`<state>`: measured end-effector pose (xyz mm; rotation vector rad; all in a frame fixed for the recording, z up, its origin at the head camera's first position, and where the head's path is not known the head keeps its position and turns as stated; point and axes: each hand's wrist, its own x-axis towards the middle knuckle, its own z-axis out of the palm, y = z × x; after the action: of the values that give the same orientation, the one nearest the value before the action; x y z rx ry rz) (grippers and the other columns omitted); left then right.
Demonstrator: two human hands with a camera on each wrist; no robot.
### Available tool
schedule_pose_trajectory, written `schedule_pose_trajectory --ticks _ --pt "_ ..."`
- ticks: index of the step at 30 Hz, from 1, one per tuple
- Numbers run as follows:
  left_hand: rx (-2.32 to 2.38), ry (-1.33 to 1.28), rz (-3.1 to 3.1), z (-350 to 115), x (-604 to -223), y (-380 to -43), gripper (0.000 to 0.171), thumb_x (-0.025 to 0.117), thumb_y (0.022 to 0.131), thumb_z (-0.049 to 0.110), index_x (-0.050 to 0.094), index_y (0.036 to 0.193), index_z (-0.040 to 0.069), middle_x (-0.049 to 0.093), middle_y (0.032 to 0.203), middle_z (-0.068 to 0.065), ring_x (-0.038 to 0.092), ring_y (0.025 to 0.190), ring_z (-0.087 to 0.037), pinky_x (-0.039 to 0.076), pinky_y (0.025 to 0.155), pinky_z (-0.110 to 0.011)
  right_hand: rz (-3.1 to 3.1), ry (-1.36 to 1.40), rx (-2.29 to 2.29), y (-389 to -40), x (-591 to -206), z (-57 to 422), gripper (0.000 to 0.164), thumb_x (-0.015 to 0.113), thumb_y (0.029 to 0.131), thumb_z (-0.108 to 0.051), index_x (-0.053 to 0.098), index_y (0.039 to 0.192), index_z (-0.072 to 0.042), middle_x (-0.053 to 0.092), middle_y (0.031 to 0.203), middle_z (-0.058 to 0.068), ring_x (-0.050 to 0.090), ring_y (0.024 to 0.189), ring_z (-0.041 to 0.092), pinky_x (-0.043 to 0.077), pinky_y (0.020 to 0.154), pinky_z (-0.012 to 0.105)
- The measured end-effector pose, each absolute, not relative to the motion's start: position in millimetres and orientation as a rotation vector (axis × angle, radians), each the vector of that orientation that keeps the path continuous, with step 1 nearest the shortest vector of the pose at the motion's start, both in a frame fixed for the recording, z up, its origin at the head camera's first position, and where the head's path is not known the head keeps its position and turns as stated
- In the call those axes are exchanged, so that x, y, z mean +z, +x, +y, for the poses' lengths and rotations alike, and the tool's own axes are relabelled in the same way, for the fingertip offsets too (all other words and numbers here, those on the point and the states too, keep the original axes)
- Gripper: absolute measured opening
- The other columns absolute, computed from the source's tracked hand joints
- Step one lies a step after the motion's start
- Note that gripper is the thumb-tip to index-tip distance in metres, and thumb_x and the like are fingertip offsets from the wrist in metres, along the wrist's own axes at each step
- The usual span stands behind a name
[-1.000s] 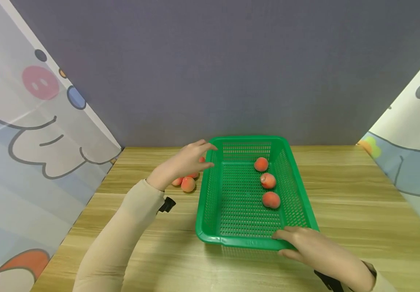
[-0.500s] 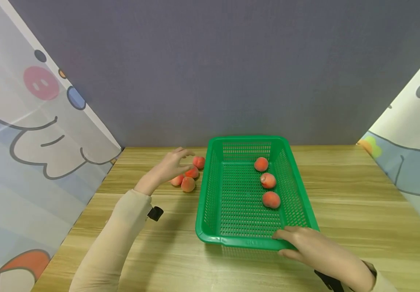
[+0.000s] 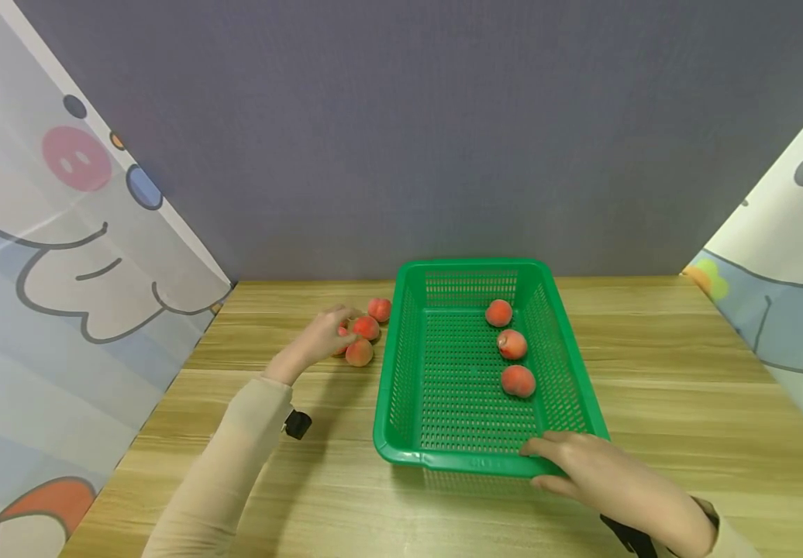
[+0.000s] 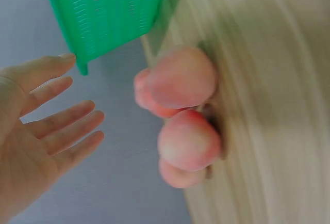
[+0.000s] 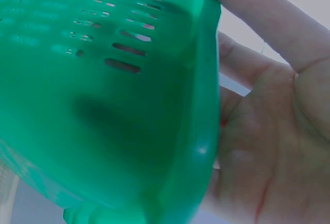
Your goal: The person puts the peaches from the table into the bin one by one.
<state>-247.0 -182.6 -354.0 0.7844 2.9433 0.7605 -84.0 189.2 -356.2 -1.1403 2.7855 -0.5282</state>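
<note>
My left hand (image 3: 321, 333) is over a cluster of several peaches (image 3: 360, 353) on the table, left of a green plastic basket. Its fingers are spread and hold nothing; in the left wrist view the palm shows bare beside the peaches (image 4: 188, 140). One peach is partly hidden behind this hand in the head view. My right hand (image 3: 583, 465) grips the near right corner of the basket (image 3: 471, 463), fingers over the rim and thumb outside. Three more peaches (image 3: 512, 345) lie in a row on the basket floor, toward its right side.
The wooden table (image 3: 687, 372) meets a grey partition (image 3: 443, 139) just behind the basket. Cartoon-printed curtains (image 3: 32, 256) stand on the left and right sides. A black wrist device (image 3: 298, 425) is strapped at my left cuff.
My left hand has moved from the basket's left rim leftward and down to the peaches on the table. The right hand, basket and the peaches inside have stayed in place.
</note>
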Motion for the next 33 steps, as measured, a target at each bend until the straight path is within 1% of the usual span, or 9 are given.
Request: schedule_pose_trajectory --ticks 4,7,11,15,18,23,27,30,33 --pt "0.748 0.806 2.92 -183.1 -364.1 -248.1 0.037 0.059 0.08 0.002 0.054 0.115 -0.004 0.053 0.114 -0.02 0.052 0.099 -0.034 0.045 0.08 -0.043 2.773 -1.128 -0.53 -84.0 -355.8 189.2 0.026 0.062 0.08 -0.029 0.062 0.101 -0.015 0.062 0.093 -0.001 0.06 0.083 0.016 0.049 0.066 0.034" --pt "0.806 0.867 2.882 -183.3 -371.1 -248.9 0.036 0.059 0.08 0.0 0.053 0.115 -0.006 0.052 0.117 -0.022 0.05 0.106 -0.034 0.043 0.083 -0.046 2.767 -1.129 -0.535 -84.0 -355.7 189.2 0.026 0.062 0.08 -0.029 0.062 0.101 -0.015 0.062 0.093 -0.002 0.06 0.083 0.016 0.049 0.066 0.033" --pt "0.859 0.971 2.881 -182.3 -378.9 -249.4 0.029 0.058 0.077 -0.006 0.056 0.105 -0.009 0.055 0.11 -0.023 0.052 0.096 -0.033 0.045 0.076 -0.044 2.768 -1.137 -0.541 -83.8 -355.6 189.4 0.026 0.063 0.08 -0.029 0.062 0.101 -0.015 0.062 0.093 -0.002 0.059 0.082 0.015 0.049 0.065 0.032" --pt "0.834 1.002 2.914 -181.5 -385.2 -250.0 0.02 0.056 0.075 -0.008 0.058 0.096 -0.008 0.056 0.092 -0.019 0.05 0.079 -0.029 0.042 0.065 -0.031 2.771 -1.14 -0.537 -83.7 -355.6 189.6 0.026 0.063 0.08 -0.028 0.062 0.101 -0.014 0.062 0.093 -0.001 0.06 0.082 0.015 0.049 0.066 0.033" --pt "0.805 0.968 2.928 -181.9 -388.7 -250.3 0.021 0.057 0.076 -0.005 0.058 0.097 -0.007 0.055 0.09 -0.017 0.048 0.076 -0.026 0.04 0.064 -0.028 2.771 -1.141 -0.534 -83.7 -355.5 189.6 0.026 0.063 0.08 -0.029 0.062 0.101 -0.014 0.062 0.092 -0.001 0.06 0.082 0.014 0.049 0.065 0.033" --pt "0.716 0.901 2.956 -182.3 -392.0 -250.0 0.032 0.062 0.076 0.002 0.057 0.106 -0.007 0.056 0.102 -0.021 0.053 0.086 -0.028 0.045 0.072 -0.037 2.776 -1.142 -0.533 -83.3 -355.6 189.3 0.025 0.063 0.079 -0.029 0.062 0.1 -0.015 0.062 0.091 -0.002 0.059 0.082 0.014 0.049 0.065 0.032" --pt "0.665 0.879 2.977 -182.0 -394.6 -249.5 0.033 0.063 0.077 0.004 0.057 0.107 -0.007 0.055 0.107 -0.024 0.054 0.094 -0.032 0.044 0.079 -0.043 2.783 -1.141 -0.534 -82.8 -355.6 189.3 0.025 0.063 0.079 -0.029 0.062 0.1 -0.015 0.062 0.091 -0.002 0.059 0.081 0.014 0.049 0.065 0.031" --pt "0.65 0.875 2.994 -181.5 -397.2 -249.7 0.03 0.064 0.075 0.003 0.059 0.103 -0.007 0.055 0.104 -0.023 0.053 0.095 -0.034 0.043 0.081 -0.045 2.786 -1.143 -0.535 -82.9 -355.6 189.2 0.025 0.063 0.079 -0.029 0.062 0.1 -0.015 0.062 0.091 -0.003 0.059 0.081 0.013 0.049 0.064 0.031" --pt "0.612 0.91 3.029 -180.7 -401.2 -251.2 0.02 0.063 0.072 0.001 0.062 0.092 -0.003 0.057 0.1 -0.019 0.053 0.092 -0.031 0.042 0.08 -0.045 2.786 -1.144 -0.534 -83.0 -355.4 189.1 0.025 0.063 0.079 -0.029 0.062 0.099 -0.015 0.062 0.091 -0.003 0.059 0.081 0.013 0.049 0.064 0.031"
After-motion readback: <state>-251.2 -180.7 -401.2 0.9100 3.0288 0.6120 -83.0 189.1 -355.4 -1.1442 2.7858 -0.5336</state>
